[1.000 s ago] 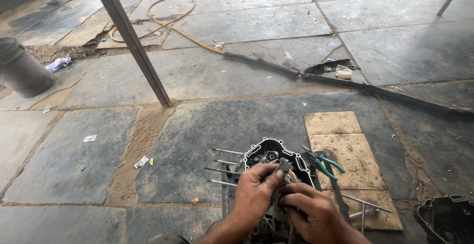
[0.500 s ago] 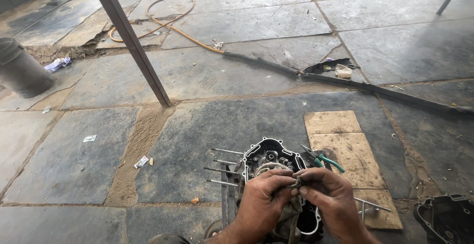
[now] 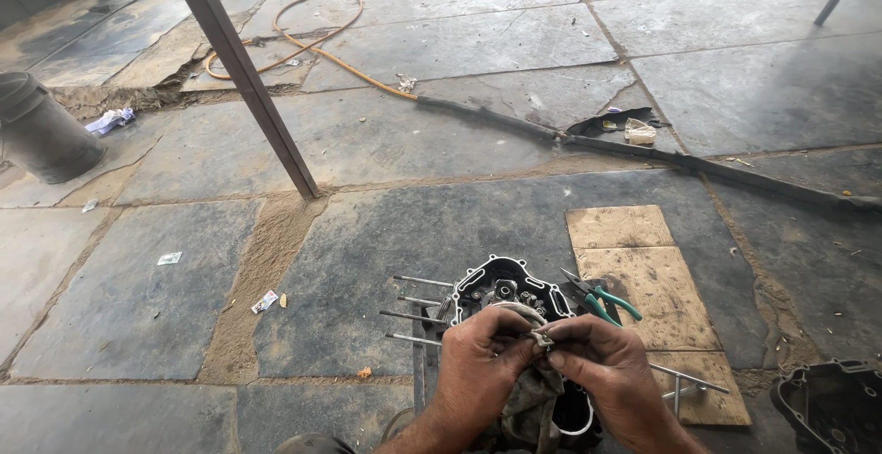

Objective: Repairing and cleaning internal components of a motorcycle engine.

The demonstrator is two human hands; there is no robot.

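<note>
Stone floor (image 3: 386, 233) is carrying everything, slabs with sandy joints. A slanted metal post (image 3: 243, 73) is standing toward the far left, an orange hose (image 3: 303, 45) is coiling at the far edge, a grey pipe (image 3: 41, 132) is lying at the left edge. Wood boards (image 3: 643, 279) are lying right of centre near the near edge. A dark cover (image 3: 831, 408) is sitting at the near right corner.

Engine case (image 3: 505, 293) is sitting on the floor at the near edge, studs (image 3: 418, 312) sticking out to its left. Green-handled pliers (image 3: 602, 298) are resting just beside the case, on the board edge.

Left hand (image 3: 482, 353) and right hand (image 3: 597, 362) are meeting above the case, both pinching narrow on a small metal part (image 3: 542, 336); a dirty rag (image 3: 533, 399) is hanging under them. Exact kind of part: cannot tell, too small.

Judgement: looks like wiping or fitting the part by fingertips. Doing it well probably means keeping both pinches firm, working right over the rag so a slip is not dropping the part into the open case, and turning it slowly.
</note>
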